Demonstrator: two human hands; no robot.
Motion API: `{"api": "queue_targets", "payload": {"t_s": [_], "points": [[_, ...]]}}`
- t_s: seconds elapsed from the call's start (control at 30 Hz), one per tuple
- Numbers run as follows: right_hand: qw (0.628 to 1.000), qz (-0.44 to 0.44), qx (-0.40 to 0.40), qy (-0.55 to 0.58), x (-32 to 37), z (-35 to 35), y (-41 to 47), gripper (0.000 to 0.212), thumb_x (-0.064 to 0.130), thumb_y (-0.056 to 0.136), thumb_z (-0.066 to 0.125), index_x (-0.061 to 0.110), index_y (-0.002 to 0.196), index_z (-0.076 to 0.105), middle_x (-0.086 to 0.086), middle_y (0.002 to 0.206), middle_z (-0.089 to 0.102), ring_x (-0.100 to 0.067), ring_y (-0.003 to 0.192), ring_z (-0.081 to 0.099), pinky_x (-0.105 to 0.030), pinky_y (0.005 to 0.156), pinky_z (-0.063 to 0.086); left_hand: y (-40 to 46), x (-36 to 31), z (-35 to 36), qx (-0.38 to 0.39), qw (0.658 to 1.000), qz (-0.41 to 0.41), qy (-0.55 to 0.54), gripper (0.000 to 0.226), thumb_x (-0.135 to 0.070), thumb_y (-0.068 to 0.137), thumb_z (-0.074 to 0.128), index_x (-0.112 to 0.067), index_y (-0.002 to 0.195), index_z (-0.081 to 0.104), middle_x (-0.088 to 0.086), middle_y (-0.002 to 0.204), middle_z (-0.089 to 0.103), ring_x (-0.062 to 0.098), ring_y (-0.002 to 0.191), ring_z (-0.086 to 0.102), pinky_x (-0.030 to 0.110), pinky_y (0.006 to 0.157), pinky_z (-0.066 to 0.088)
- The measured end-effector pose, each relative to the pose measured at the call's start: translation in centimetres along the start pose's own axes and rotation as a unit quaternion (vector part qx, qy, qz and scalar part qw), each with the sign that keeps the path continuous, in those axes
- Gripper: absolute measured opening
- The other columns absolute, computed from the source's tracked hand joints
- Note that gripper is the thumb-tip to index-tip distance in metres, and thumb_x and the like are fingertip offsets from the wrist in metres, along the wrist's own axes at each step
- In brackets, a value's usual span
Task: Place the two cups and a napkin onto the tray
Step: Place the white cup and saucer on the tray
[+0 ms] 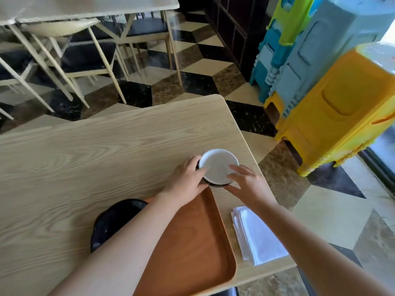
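A round cup (217, 164), white inside with a dark outer wall, stands on the wooden table just beyond the far corner of the orange-brown tray (192, 242). My left hand (186, 178) wraps its left side and my right hand (245, 182) holds its near right side, fingers on the rim. A second, black cup (115, 218) sits at the tray's left edge, partly hidden by my left forearm. A stack of white napkins (258, 233) lies on the table right of the tray.
The table (85, 157) ends close to the right of the cup and napkins. Stacked yellow, blue and green plastic stools (331, 103) stand on the tiled floor to the right. Other tables and chairs (85, 50) fill the back left.
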State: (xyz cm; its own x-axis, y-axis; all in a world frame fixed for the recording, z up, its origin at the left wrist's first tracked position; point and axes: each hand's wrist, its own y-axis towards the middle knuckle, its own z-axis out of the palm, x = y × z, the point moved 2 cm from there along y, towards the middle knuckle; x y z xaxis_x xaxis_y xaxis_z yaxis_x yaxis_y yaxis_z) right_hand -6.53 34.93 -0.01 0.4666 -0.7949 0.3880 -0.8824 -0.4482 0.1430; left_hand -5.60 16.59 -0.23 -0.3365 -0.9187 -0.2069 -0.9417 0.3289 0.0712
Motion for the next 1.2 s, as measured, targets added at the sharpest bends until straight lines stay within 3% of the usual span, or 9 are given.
{"api": "queue_targets", "payload": {"t_s": [0.07, 0.2, 0.3, 0.47, 0.67, 0.9, 1.2], "points": [[1.0, -0.026, -0.014, -0.005, -0.1, 0.0, 0.0, 0.024, 0.013, 0.057, 0.085, 0.005, 0.075, 0.072, -0.017, 0.102, 0.072, -0.037, 0.093, 0.067, -0.047, 0.065, 0.058, 0.0, 0.1, -0.3, -0.011, 1.0, 0.0, -0.014, 0.04, -0.024, 0.077, 0.072, -0.004, 0.11, 0.063, 0.021, 0.129, 0.047, 0.036, 0.124, 0.042, 0.046, 0.095, 0.044], [0.996, -0.076, -0.036, -0.003, 0.8, -0.7, -0.3, 0.024, 0.013, 0.054, 0.087, 0.006, 0.07, 0.07, -0.013, 0.097, 0.073, -0.032, 0.089, 0.068, -0.042, 0.056, 0.059, -1.4, 0.2, -0.8, -0.049, 0.998, -0.018, -0.045, 0.03, -0.022, 0.071, 0.078, -0.004, 0.093, 0.066, 0.02, 0.12, 0.052, 0.036, 0.103, 0.056, 0.039, 0.074, 0.052], [0.992, -0.117, -0.045, 0.008, 1.6, -1.4, -0.5, 0.025, 0.014, 0.056, 0.086, 0.005, 0.074, 0.07, -0.012, 0.101, 0.073, -0.031, 0.093, 0.067, -0.041, 0.06, 0.06, -3.2, 0.1, -1.7, -0.09, 0.993, -0.03, -0.072, 0.03, -0.017, 0.062, 0.084, -0.005, 0.083, 0.067, 0.024, 0.111, 0.057, 0.038, 0.099, 0.058, 0.04, 0.078, 0.053], [0.987, -0.155, -0.031, 0.037, 3.2, -1.2, -1.3, 0.027, 0.017, 0.06, 0.084, 0.008, 0.082, 0.071, -0.01, 0.108, 0.07, -0.031, 0.099, 0.065, -0.042, 0.067, 0.059, -7.1, 0.2, -2.6, -0.13, 0.985, -0.078, -0.08, 0.041, -0.025, 0.057, 0.087, -0.008, 0.089, 0.067, 0.017, 0.109, 0.059, 0.027, 0.101, 0.055, 0.034, 0.081, 0.05], [0.985, -0.165, 0.009, 0.045, 4.5, 1.0, -2.9, 0.031, 0.015, 0.055, 0.085, 0.012, 0.082, 0.07, -0.007, 0.11, 0.07, -0.028, 0.101, 0.065, -0.036, 0.063, 0.058, -10.9, 0.2, -1.4, -0.088, 0.984, -0.131, -0.079, 0.045, -0.031, 0.055, 0.087, -0.01, 0.09, 0.068, 0.013, 0.107, 0.063, 0.027, 0.092, 0.064, 0.035, 0.069, 0.057], [0.986, -0.155, 0.027, 0.056, 4.2, 2.3, -3.6, 0.032, 0.012, 0.056, 0.084, 0.013, 0.084, 0.07, -0.007, 0.113, 0.069, -0.026, 0.104, 0.064, -0.034, 0.073, 0.057, -11.8, -0.1, -0.5, -0.074, 0.985, -0.141, -0.065, 0.043, -0.033, 0.058, 0.085, -0.012, 0.092, 0.069, 0.011, 0.107, 0.064, 0.024, 0.092, 0.064, 0.029, 0.071, 0.055], [0.989, -0.145, 0.035, 0.017, 4.5, 1.6, -2.9, 0.032, 0.017, 0.054, 0.086, 0.015, 0.082, 0.07, -0.004, 0.111, 0.07, -0.023, 0.101, 0.065, -0.031, 0.056, 0.057, -11.4, 0.0, -0.2, -0.068, 0.985, -0.151, -0.05, 0.043, -0.031, 0.061, 0.084, -0.011, 0.095, 0.068, 0.012, 0.11, 0.063, 0.025, 0.096, 0.064, 0.029, 0.07, 0.055]]}}
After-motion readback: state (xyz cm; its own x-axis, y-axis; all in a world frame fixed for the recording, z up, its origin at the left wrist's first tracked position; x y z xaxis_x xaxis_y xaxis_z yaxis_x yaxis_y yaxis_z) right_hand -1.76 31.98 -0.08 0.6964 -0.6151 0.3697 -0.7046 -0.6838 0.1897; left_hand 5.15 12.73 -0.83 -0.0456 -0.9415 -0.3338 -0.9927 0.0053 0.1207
